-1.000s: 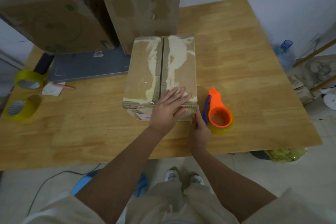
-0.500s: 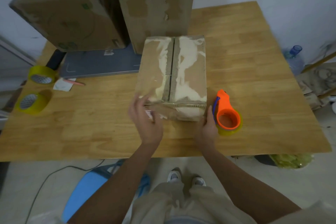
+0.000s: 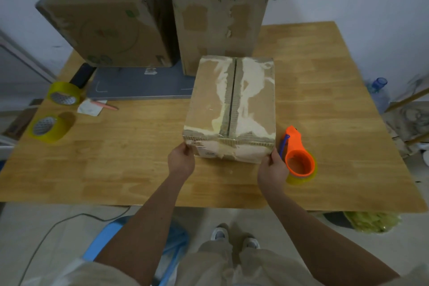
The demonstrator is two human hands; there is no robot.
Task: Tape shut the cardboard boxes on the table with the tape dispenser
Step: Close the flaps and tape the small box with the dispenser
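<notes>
Box [image 3: 232, 109] is sitting mid-bench [image 3: 116, 169], seam looking untaped; left hand [image 3: 181, 160] and right hand [image 3: 272, 169] are gripping its near corners with curled fingers, squaring it up. Next is probably grabbing the tape dispenser [image 3: 298, 158] lying just beside it

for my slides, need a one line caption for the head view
Both hands, left hand and right hand, grip the cardboard box by its near corners, orange tape dispenser beside it.

Brown box [image 3: 232, 104] streaked with cream tape scars, orange dispenser [image 3: 298, 158], 2 yellow tape rolls [image 3: 52, 126].
</notes>
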